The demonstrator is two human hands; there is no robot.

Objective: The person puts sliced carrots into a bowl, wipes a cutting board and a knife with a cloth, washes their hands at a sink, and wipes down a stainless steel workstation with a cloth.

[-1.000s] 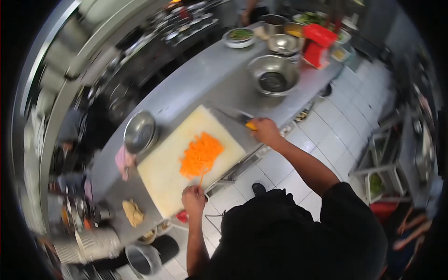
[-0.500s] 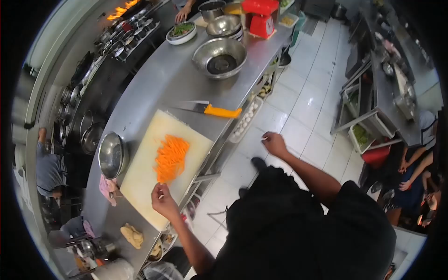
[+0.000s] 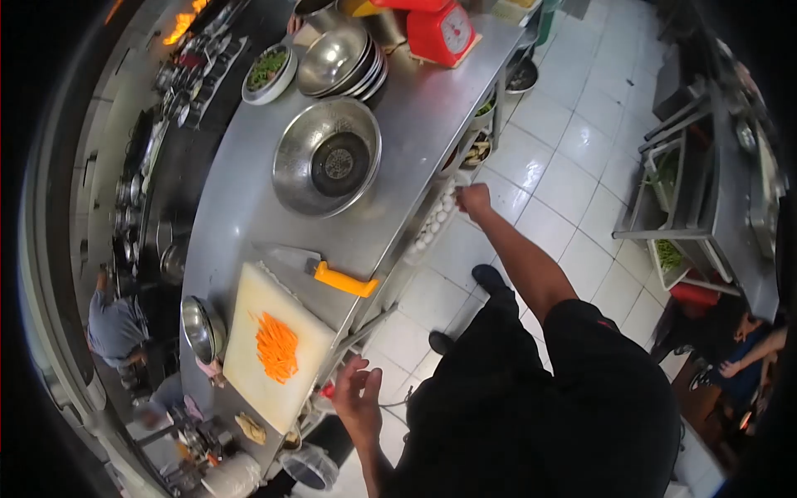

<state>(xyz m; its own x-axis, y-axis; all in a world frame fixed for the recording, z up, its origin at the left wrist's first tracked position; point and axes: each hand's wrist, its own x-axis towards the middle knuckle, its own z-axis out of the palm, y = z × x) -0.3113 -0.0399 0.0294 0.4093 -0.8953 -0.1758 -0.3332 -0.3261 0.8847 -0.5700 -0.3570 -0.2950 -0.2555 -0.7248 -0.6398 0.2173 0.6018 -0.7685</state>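
Orange strips (image 3: 276,347) lie in a pile on a pale cutting board (image 3: 249,311) on the steel counter. A knife with a yellow handle (image 3: 344,280) rests beyond the board's far end, its blade pointing left. Just off the counter's edge, right of the board, my left hand (image 3: 358,398) is raised with its fingers apart and nothing in it. My right hand (image 3: 474,200) is at the edge of a long tray of white round items (image 3: 433,222) below the counter, fingers bent; what they hold, if anything, is hidden.
A large steel bowl (image 3: 328,158), stacked bowls (image 3: 342,62), a red scale (image 3: 440,31) and a dish of greens (image 3: 270,75) stand farther up the counter. Another steel bowl (image 3: 202,329) is left of the board. Other people are at both sides.
The knife has left my right hand and lies on the counter. My right hand has moved to the tray. My left hand has drawn away from the orange strips and opened.
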